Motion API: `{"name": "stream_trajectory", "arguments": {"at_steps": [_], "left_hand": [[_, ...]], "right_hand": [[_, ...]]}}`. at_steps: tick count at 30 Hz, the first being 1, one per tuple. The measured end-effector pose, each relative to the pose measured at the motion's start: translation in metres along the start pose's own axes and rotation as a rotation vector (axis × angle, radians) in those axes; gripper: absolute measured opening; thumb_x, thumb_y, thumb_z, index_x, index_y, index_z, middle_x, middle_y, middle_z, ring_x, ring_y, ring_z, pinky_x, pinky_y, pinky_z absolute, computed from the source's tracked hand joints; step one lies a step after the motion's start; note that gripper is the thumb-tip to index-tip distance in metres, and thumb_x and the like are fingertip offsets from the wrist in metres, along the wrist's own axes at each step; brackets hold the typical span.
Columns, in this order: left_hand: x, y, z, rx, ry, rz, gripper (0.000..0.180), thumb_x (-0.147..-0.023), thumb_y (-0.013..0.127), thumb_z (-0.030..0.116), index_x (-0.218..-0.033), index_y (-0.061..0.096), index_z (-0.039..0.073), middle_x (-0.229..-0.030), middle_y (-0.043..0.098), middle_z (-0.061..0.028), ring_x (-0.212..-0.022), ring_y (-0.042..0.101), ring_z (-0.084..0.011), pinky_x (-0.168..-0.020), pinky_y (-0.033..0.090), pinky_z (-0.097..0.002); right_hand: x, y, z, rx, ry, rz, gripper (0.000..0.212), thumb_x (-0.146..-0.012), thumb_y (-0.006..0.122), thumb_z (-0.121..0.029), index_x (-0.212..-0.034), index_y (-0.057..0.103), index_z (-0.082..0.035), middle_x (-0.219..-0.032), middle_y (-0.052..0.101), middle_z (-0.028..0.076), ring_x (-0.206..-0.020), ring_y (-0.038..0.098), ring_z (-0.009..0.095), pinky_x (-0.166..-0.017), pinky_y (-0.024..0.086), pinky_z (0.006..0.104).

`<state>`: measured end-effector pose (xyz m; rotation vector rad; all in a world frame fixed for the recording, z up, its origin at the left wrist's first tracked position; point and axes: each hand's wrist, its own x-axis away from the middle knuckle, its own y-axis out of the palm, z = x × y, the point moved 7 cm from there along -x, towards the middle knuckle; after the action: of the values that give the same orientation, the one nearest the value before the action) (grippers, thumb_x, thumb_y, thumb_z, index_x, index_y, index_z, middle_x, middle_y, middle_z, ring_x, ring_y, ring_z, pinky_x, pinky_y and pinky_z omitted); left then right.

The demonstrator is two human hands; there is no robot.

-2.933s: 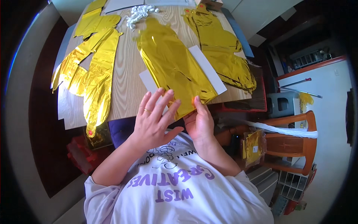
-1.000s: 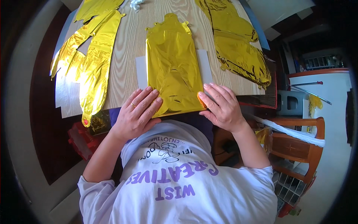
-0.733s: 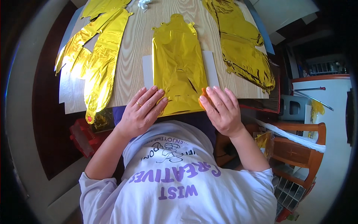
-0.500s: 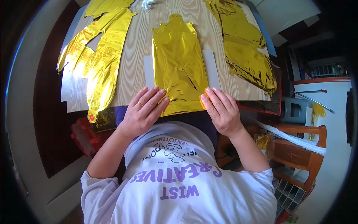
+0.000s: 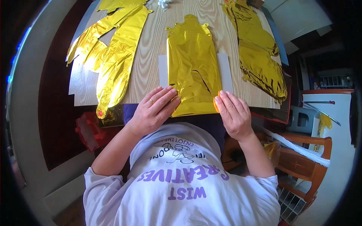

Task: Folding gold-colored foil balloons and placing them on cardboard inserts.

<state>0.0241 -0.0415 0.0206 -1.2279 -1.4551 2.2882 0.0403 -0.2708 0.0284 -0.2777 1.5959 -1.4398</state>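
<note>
A flat gold foil balloon (image 5: 194, 56) lies lengthwise before me, narrow tabbed end away, over a white sheet (image 5: 225, 71) that shows along both sides. Its near end reaches past the table edge. At the lower left side of the foil, my left hand (image 5: 154, 107) is closed, fingers together, with a ring on one finger; its thumb is mostly hidden, and a trace of orange shows at the fingertips. My right hand (image 5: 235, 115) is closed at the opposite side, with a small orange piece (image 5: 216, 104) under its fingertips. What that piece is, I cannot tell.
More crinkled gold foil balloons lie on the wood-grain table (image 5: 149, 60), one at left (image 5: 118, 56) and one at right (image 5: 260, 56). A small white bundle (image 5: 164, 3) is at the far edge. Below right stand a wooden chair (image 5: 298, 162) and a grey stool (image 5: 299, 118); a red object (image 5: 88, 130) is below left.
The whole view has shifted, so the table and both hands appear farther right. Against the foil, my hands keep nearly the same places and grip.
</note>
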Motion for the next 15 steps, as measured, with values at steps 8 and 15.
{"name": "stream_trajectory", "arguments": {"at_steps": [8,15], "left_hand": [[-0.01,-0.007,0.002,-0.051,0.028,-0.05,0.038,-0.086,0.074,0.009,-0.123,0.07,0.003,-0.125,0.069,-0.0132,-0.122,0.066,-0.03,-0.108,0.05,-0.0465],[-0.011,-0.005,-0.001,-0.039,0.044,-0.059,0.042,-0.086,0.074,0.014,-0.126,0.068,0.003,-0.128,0.068,-0.014,-0.124,0.064,-0.0311,-0.108,0.049,-0.0478]], "right_hand": [[0.0,-0.002,0.003,-0.008,-0.001,-0.02,0.032,-0.097,0.063,-0.013,-0.127,0.068,-0.001,-0.127,0.07,0.016,-0.114,0.068,0.029,-0.092,0.054,0.0385],[-0.005,-0.008,0.004,-0.02,-0.019,0.018,0.031,-0.095,0.064,-0.013,-0.123,0.07,0.001,-0.121,0.071,0.017,-0.109,0.07,0.03,-0.087,0.055,0.0374]]}}
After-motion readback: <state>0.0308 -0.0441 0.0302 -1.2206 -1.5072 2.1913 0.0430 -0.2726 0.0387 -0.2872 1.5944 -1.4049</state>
